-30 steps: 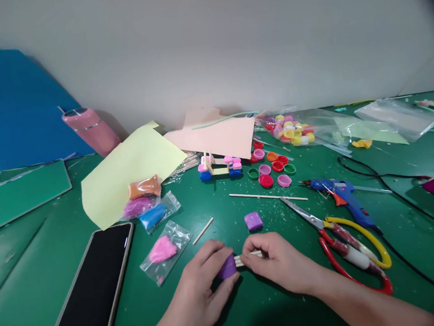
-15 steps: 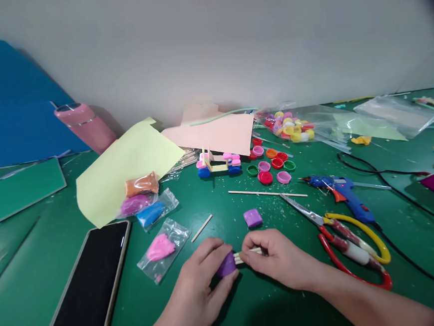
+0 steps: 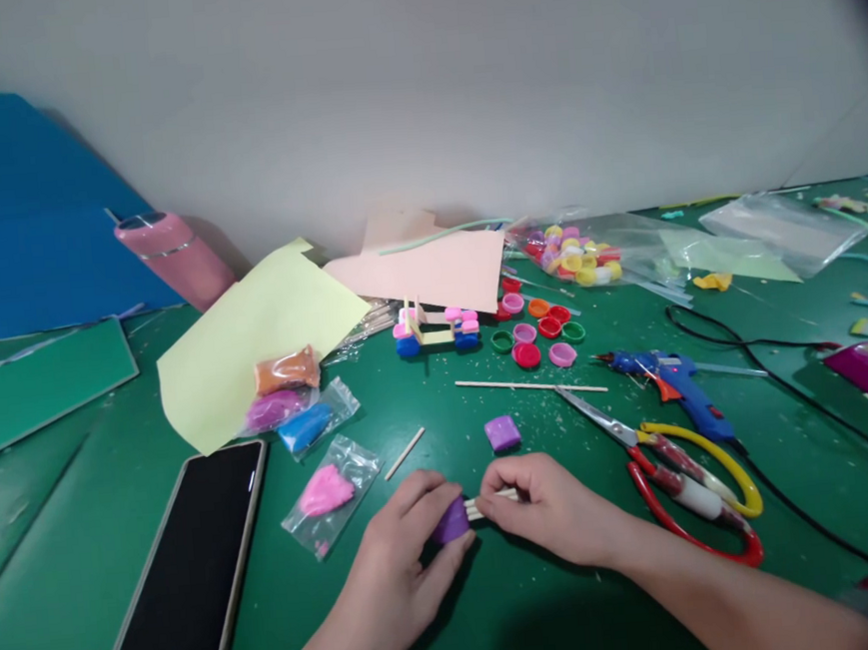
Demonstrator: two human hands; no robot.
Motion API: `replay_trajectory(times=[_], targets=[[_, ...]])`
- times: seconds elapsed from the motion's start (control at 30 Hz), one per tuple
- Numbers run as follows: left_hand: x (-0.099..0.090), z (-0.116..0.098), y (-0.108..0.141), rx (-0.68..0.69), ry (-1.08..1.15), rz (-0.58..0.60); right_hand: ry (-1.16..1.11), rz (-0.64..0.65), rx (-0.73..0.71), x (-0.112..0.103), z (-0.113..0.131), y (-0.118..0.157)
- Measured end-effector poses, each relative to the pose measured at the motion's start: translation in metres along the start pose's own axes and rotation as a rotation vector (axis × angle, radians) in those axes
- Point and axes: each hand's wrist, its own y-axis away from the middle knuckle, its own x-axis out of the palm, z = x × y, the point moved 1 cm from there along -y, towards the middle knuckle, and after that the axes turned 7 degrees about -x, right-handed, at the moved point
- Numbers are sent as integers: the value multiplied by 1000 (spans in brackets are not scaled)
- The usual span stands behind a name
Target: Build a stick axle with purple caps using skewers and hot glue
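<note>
Your left grip (image 3: pixel 399 558) clasps a smooth, rounded purple clay-like block (image 3: pixel 452 522) and partly hides it. Your right grip (image 3: pixel 543 507) pinches a row of slim, pale wooden sticks (image 3: pixel 473 510), whose ends meet the block's right side; insertion depth cannot be determined. Block and sticks lie between your hands, at the near centre of the glossy green bench (image 3: pixel 531 608). Pale specks mark its surface. Behind it rises a plain grey wall (image 3: pixel 415 86); a flat blue panel (image 3: pixel 27 217) stands at far left.
</note>
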Motion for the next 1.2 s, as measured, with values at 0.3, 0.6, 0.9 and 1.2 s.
replay_trajectory(times=[0.3, 0.6, 0.9, 1.2], targets=[[-5, -2, -4, -100, 50, 56, 21, 29, 38, -4, 0, -7], [-7, -1, -4, -132, 82, 66, 0, 35, 67, -4, -2, -9], [-7, -2, -6, -145, 135, 58, -13, 27, 76, -3, -2, -8], [-8, -3, -6, -152, 140, 84, -30, 37, 79, -3, -1, -8]])
